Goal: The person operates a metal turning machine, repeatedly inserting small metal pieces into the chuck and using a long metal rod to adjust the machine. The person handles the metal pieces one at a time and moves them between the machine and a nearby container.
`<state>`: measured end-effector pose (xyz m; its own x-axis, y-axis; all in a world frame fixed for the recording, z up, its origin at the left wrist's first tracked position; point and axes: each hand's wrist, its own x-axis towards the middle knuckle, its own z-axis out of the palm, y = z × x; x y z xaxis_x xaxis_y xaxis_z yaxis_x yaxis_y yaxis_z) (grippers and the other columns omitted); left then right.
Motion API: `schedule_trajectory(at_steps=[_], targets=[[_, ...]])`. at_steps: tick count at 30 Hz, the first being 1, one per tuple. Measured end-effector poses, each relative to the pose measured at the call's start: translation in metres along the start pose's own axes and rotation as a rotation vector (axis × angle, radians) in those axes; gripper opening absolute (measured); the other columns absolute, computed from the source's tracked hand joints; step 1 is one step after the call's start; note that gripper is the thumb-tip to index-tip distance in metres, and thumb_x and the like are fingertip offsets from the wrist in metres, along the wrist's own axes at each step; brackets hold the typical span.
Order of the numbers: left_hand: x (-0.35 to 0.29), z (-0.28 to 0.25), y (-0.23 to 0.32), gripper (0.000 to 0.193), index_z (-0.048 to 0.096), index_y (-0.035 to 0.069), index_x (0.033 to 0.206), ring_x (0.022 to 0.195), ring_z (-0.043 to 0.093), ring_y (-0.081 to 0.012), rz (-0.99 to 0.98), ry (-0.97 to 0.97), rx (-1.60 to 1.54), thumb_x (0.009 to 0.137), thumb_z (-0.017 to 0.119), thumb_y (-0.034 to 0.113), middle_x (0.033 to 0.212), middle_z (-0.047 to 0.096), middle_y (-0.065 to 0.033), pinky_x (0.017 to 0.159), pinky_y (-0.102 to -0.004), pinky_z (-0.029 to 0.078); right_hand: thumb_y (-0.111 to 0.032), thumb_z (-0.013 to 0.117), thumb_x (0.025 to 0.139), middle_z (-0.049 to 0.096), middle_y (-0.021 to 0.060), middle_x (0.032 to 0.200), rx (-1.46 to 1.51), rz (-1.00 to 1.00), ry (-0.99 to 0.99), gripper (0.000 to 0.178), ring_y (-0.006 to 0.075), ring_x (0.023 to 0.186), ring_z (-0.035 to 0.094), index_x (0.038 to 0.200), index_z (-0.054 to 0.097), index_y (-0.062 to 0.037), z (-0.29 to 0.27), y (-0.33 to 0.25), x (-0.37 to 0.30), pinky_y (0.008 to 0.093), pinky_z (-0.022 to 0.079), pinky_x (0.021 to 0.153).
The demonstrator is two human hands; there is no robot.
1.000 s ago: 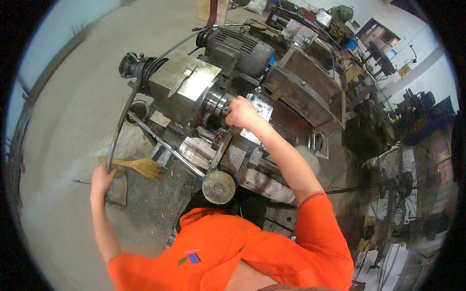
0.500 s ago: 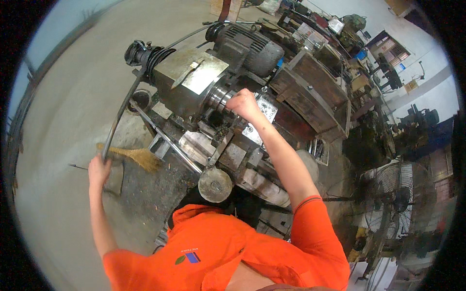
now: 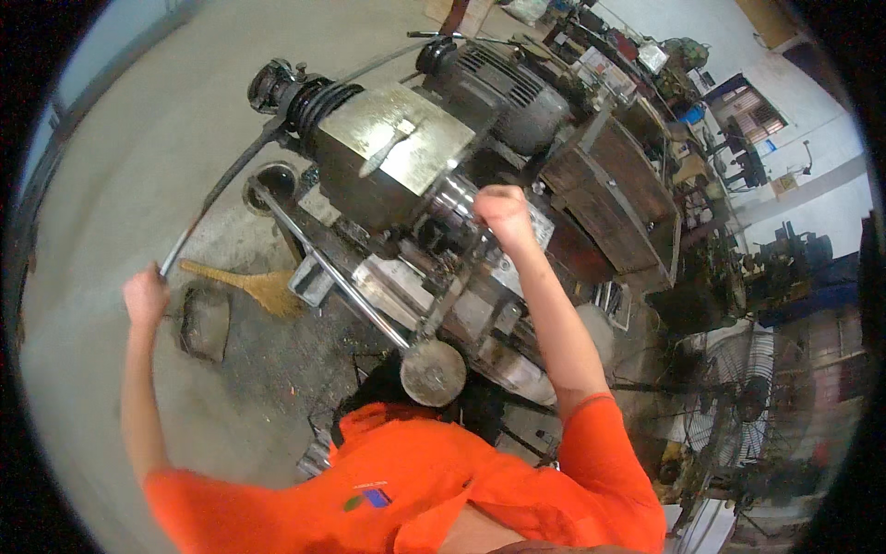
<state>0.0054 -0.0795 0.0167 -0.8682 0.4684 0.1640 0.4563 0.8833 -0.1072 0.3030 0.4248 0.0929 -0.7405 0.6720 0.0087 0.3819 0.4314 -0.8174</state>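
Observation:
My left hand (image 3: pixel 146 295), out to the left, is wrapped round the lower end of a long metal bar lever (image 3: pixel 208 203). The bar slopes up to a dark round fitting (image 3: pixel 318 106) at the left end of a lathe-like headstock (image 3: pixel 397 138). At the headstock's other end my right hand (image 3: pixel 505 212) is closed in a fist against the bright steel spindle (image 3: pixel 452 198). What its fingers hold is hidden. A small handle (image 3: pixel 383 152) lies on the headstock's flat metal top.
Behind the headstock sits a ribbed electric motor (image 3: pixel 503 92), with a wooden chest (image 3: pixel 614 198) to its right. A steel rod (image 3: pixel 332 268) and a round disc (image 3: pixel 432 372) are close to my body. A straw broom (image 3: pixel 249 286) lies on the floor. A fan (image 3: pixel 748 397) stands right.
My left hand has swung the bar's end outward to the left. My right hand stays closed at the spindle. The whole view has shifted slightly.

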Motion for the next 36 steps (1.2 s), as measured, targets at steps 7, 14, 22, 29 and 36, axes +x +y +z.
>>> schedule_trajectory(at_steps=[7,14,22,29,36], targets=[[0.076,0.044,-0.06,0.014,0.047,0.005,0.082,0.063,0.059,-0.033,0.225,0.144,0.078,0.072,0.056,0.007,0.067,0.059,-0.0145,0.057,-0.0436,0.046,-0.024,0.059,0.059,0.06,0.0135,0.059,-0.106,0.037,0.021,0.025,0.0222,0.06,0.06,0.067,0.065,-0.0016,-0.002,-0.009,-0.005,0.0297,0.046,0.059],[0.075,0.015,0.027,0.029,0.059,0.004,0.107,0.09,0.061,-0.0323,0.125,0.301,-0.511,0.081,0.058,0.016,0.094,0.064,-0.0178,0.077,-0.0378,0.048,-0.016,0.062,0.057,0.056,0.0224,0.114,-0.198,-0.261,0.316,0.022,0.0325,0.101,0.058,0.076,0.066,-0.0056,-0.059,0.0,-0.085,0.0331,0.047,0.082],[-0.007,0.161,0.232,0.042,0.058,0.001,0.102,0.084,0.06,-0.0399,0.216,-0.506,-0.68,0.068,0.068,0.023,0.092,0.063,-0.0223,0.071,-0.043,0.048,-0.01,0.06,0.059,0.063,0.014,0.102,-0.317,0.227,0.629,0.021,0.0274,0.083,0.063,0.077,0.066,-0.0021,-0.156,0.139,-0.262,0.0308,0.049,0.073],[0.03,0.119,0.238,0.018,0.062,0.01,0.089,0.083,0.063,-0.0294,0.709,-0.469,0.259,0.075,0.061,0.02,0.087,0.065,-0.0115,0.069,-0.0396,0.051,-0.014,0.06,0.062,0.065,0.016,0.088,-0.581,0.504,0.651,0.029,0.0293,0.082,0.062,0.088,0.066,-0.0028,-0.183,0.188,-0.349,0.0346,0.048,0.073],[0.026,0.099,0.216,0.032,0.065,0.015,0.1,0.086,0.062,-0.0291,0.352,-0.387,-0.264,0.074,0.066,0.034,0.092,0.066,-0.0126,0.071,-0.0414,0.05,-0.018,0.061,0.065,0.063,0.0172,0.095,-0.835,1.133,0.257,0.042,0.0349,0.09,0.059,0.106,0.061,-0.0075,-0.226,0.282,-0.443,0.0424,0.047,0.078]])
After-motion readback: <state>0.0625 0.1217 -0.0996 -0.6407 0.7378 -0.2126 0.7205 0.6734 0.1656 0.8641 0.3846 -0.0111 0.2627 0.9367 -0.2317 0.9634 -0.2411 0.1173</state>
